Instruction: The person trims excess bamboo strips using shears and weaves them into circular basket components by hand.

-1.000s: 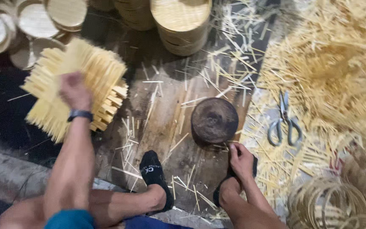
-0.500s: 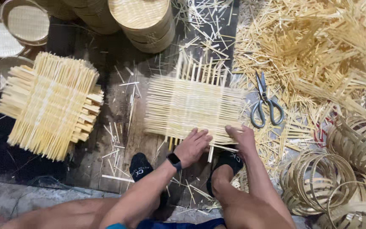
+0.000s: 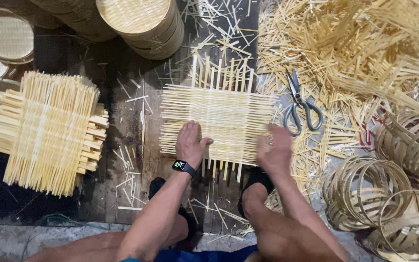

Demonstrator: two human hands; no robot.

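Observation:
A square woven bamboo mat [image 3: 221, 116] lies flat on the dark wooden floor in front of me, loose strip ends sticking out on all sides. My left hand [image 3: 190, 142], a watch on its wrist, presses flat on the mat's near left part with fingers spread. My right hand [image 3: 275, 149] is blurred at the mat's near right corner, fingers apart, touching its edge. Neither hand grips anything. My feet in dark shoes rest just below the mat.
A stack of woven mats [image 3: 47, 131] lies at left. Grey scissors [image 3: 300, 104] lie right of the mat. Round woven lids [image 3: 141, 22] are stacked at the top, bamboo hoops [image 3: 369, 191] at right, loose strips [image 3: 360, 43] heaped at upper right.
A mat was laid over the round dark block, which is now hidden. My left hand left the stack at left and came onto the mat; both hands now rest on its near edge.

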